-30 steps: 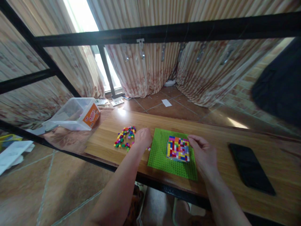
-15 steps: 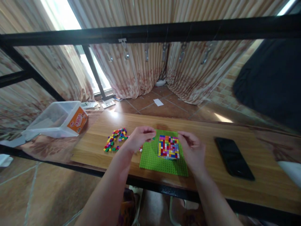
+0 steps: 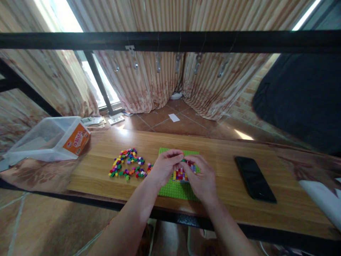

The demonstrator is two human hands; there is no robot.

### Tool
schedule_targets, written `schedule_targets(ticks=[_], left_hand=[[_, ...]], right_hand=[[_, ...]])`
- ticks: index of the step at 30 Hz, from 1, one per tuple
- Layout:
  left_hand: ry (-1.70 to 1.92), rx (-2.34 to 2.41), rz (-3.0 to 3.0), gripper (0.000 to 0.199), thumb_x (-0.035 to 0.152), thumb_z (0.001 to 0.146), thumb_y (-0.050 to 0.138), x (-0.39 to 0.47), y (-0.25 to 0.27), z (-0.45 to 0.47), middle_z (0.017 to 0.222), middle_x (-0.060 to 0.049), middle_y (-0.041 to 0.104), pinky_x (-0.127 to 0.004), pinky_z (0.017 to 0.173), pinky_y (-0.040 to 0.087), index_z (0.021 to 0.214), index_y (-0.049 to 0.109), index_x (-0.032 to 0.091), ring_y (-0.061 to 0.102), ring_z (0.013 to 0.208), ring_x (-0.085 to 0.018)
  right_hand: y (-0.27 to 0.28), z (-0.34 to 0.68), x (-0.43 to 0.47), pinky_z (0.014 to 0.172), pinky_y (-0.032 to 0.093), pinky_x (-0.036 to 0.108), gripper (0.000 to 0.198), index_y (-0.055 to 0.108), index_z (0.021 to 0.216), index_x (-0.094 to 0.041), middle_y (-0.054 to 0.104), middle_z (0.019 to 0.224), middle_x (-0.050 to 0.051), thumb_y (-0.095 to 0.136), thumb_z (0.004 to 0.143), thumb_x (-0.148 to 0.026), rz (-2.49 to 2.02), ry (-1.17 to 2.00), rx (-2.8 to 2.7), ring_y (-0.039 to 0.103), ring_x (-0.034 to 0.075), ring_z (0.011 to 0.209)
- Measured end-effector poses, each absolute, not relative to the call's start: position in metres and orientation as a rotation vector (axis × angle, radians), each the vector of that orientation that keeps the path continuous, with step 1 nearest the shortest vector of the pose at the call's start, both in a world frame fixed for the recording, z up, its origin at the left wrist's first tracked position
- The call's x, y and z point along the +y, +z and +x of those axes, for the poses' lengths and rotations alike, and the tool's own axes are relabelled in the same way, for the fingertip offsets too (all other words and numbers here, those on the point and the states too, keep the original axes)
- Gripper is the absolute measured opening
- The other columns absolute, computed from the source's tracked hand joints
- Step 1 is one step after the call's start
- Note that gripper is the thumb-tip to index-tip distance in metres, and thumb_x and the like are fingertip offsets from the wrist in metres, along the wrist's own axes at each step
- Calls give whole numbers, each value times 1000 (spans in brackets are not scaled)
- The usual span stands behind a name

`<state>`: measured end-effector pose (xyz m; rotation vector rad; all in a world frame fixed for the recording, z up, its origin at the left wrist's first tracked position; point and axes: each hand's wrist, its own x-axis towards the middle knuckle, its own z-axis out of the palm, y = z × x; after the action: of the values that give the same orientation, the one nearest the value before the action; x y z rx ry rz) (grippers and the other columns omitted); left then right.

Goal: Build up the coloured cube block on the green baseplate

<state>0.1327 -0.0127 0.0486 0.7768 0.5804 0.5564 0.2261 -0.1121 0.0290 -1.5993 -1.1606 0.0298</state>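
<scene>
My left hand (image 3: 168,164) is closed in a pinch, with a small green toy brick (image 3: 183,160) at its fingertips. Against those fingertips my right hand (image 3: 201,177) has its thumb and index finger bent together; whatever they grip is hidden. Both hands are over a low block of multicoloured toy bricks (image 3: 180,175), which they partly cover. That block stands on a green studded baseplate (image 3: 174,192). Left of my left hand, loose coloured bricks (image 3: 127,161) lie scattered on the wooden table (image 3: 98,167).
A black phone (image 3: 255,179) lies on the table to the right. Beyond the table's left end sits a clear plastic bin (image 3: 50,138) with an orange label. A black metal bar (image 3: 160,42) crosses above the far side, before striped curtains (image 3: 149,81).
My hands were apart on either side of the brick block; now their fingertips meet above it. The left hand has carried the green brick rightward. The view has shifted slightly right.
</scene>
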Motion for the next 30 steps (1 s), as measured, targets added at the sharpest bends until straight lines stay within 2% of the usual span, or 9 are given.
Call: schedule_targets(ticks=[7,12,20,30], left_hand=[[617,649,804,28,21,58,88,-9,51,129,67,0,66,-21,64,47,77,71,11,60,62,-8],[740,746,808,20,17,62,84,6,55,122,66,1,65,-21,63,46,74,69,12,60,60,-7],[756,743,815,19,17,63,83,9,54,122,67,0,65,-22,64,45,73,68,12,60,61,-8],[746,734,820,18,17,64,83,8,56,121,67,0,66,-22,64,45,74,69,12,60,60,-8]], right_hand=[[29,233,-114,85,53,36,17,72,98,-25,73,95,4,57,93,-29,-1618,34,-1141,68,20,90],[20,255,-117,94,49,42,19,76,95,-25,71,105,7,62,90,-38,-1661,115,-1036,65,24,103],[4,254,-113,101,43,52,17,79,88,-30,67,116,8,67,85,-41,-1732,162,-1131,59,28,111],[-5,253,-103,98,47,46,16,78,82,-24,71,110,9,70,76,-37,-1666,337,-879,65,27,106]])
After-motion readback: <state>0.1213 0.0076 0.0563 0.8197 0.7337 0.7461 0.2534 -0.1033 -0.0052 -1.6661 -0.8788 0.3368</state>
